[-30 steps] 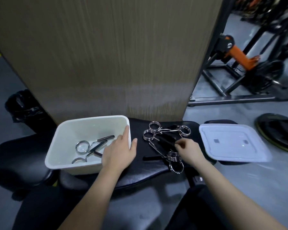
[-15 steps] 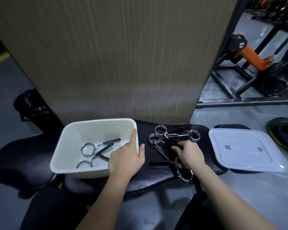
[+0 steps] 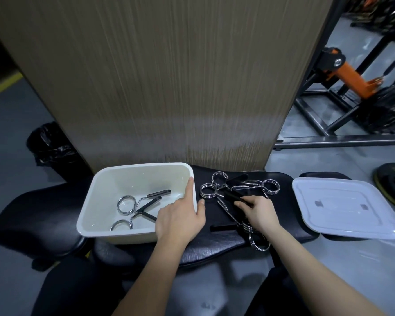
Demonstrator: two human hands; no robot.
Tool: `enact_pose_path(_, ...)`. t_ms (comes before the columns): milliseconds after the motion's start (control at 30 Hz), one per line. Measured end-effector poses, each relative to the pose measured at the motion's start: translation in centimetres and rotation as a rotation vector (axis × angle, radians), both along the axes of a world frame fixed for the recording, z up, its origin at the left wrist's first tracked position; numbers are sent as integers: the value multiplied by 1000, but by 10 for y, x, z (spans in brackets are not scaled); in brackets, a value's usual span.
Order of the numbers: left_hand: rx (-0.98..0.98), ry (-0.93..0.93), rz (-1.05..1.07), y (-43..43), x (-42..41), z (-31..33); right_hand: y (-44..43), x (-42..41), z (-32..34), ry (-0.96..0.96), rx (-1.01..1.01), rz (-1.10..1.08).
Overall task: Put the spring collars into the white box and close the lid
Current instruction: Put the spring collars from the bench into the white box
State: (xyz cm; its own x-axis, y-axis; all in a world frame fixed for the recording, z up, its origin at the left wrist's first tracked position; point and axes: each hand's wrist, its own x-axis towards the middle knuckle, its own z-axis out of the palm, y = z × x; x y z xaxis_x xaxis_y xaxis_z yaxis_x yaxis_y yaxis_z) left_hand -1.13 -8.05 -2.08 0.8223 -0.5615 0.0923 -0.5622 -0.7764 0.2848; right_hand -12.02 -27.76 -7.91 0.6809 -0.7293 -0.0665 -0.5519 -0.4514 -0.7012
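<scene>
Head view: the left hand (image 3: 180, 218) stays flat and spread on the right rim of the white rectangular plastic box (image 3: 94, 201), index finger along the edge, steadying it as it did a second ago. The right hand (image 3: 259, 212) has slid from the near end of the tangle up toward its middle, and its fingers now curl onto a black handle grip of one chrome spring collar; whether the grip is fully pinched I cannot tell. Two chrome spring collars with black grips (image 3: 136, 205) lie inside the box. The remaining pile of chrome spring collars (image 3: 237, 190) sits on the black padded bench (image 3: 214, 245) just right of the box (handles interlocked, so one lifted may drag others). The white plastic lid (image 3: 342, 208) lies flat, well right of the pile, untouched. Judgement: next pick starting; several collars and the lid step remain.
</scene>
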Motion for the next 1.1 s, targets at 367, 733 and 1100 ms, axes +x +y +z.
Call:
enact_pose_path(367,-8,14,11,0,-1,3,-9,9,7,200,35,107)
enact_pose_path(733,-10,4,20,0,-1,3,-18,22,-3,424,-144,110)
enact_pose_path(1100,-18,7,21,0,-3,4,6,37,7,118,-325,63)
